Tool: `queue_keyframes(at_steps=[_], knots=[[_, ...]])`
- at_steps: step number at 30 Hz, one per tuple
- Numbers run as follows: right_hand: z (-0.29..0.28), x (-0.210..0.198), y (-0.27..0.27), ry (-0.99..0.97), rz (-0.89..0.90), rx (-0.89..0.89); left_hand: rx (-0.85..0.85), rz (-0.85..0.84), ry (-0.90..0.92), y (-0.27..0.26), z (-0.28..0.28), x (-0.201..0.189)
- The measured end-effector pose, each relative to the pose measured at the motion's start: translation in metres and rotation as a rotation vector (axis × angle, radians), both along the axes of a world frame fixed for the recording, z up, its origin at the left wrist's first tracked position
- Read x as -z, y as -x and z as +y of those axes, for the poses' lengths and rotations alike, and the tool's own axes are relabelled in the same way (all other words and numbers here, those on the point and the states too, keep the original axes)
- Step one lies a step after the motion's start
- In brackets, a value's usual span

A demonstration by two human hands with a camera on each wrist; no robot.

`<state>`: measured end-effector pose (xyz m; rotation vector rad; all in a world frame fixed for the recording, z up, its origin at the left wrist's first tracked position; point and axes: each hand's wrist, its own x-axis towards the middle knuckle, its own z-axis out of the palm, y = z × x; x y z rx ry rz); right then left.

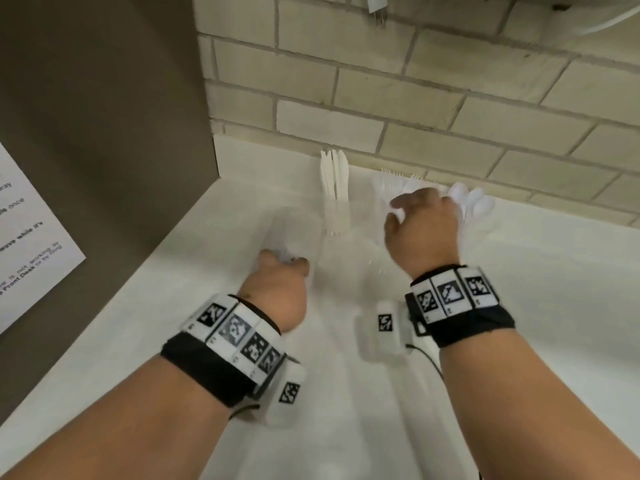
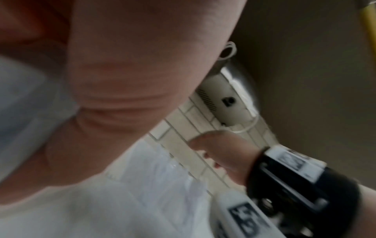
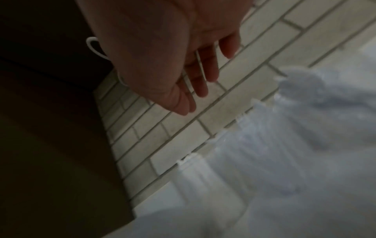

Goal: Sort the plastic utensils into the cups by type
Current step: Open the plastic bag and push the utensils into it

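Note:
Three clear cups stand at the back of the white counter (image 1: pixel 540 306) against the tiled wall. The left cup holds knives (image 1: pixel 334 181), the middle one forks (image 1: pixel 389 180), the right one spoons (image 1: pixel 474 202). My right hand (image 1: pixel 398 216) hovers over the fork cup; the right wrist view shows its fingers (image 3: pixel 183 96) straight and holding nothing, above the blurred forks (image 3: pixel 244 128) and spoons (image 3: pixel 301 83). My left hand (image 1: pixel 285 263) is low on the counter left of the knife cup, curled around a small white plastic piece (image 1: pixel 287 257) too blurred to name.
A brown side panel (image 1: pixel 104 133) with a printed paper notice (image 1: pixel 27 237) walls off the left. The tiled wall (image 1: pixel 415 98) closes the back. A white device with a cable (image 2: pixel 223 99) hangs under the cabinet above.

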<state>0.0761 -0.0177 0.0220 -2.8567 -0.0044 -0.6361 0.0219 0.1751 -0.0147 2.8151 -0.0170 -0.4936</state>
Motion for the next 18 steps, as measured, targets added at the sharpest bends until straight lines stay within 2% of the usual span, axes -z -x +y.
queue_keyframes(at_steps=[3,5,8,10,11,13,15,16,18], knots=[[0.025,0.016,0.013,-0.189,0.363,-0.147,0.064,-0.044,-0.002,0.026,-0.02,-0.005],[0.032,0.023,0.019,-0.383,0.558,-0.146,0.136,-0.086,-0.07,0.042,-0.033,-0.008],[0.032,0.028,0.027,-0.596,0.692,-0.08,0.343,-0.099,-0.043,0.06,-0.042,-0.007],[0.025,0.031,0.032,-0.63,0.719,-0.076,0.458,-0.078,0.12,0.061,-0.038,-0.009],[0.02,0.034,0.034,-0.662,0.727,-0.071,0.452,-0.086,0.233,0.059,-0.033,-0.013],[0.01,0.036,0.038,-0.741,0.748,-0.041,0.312,-0.201,0.404,0.048,-0.025,-0.017],[0.003,0.038,0.044,-0.739,0.802,-0.005,0.108,-0.357,0.367,0.035,-0.015,-0.014],[0.001,0.037,0.047,-0.688,0.841,0.007,-0.006,-0.338,0.292,0.028,-0.008,-0.009],[-0.004,0.037,0.051,-0.55,0.883,0.042,-0.182,-0.095,0.184,0.019,0.003,-0.002]])
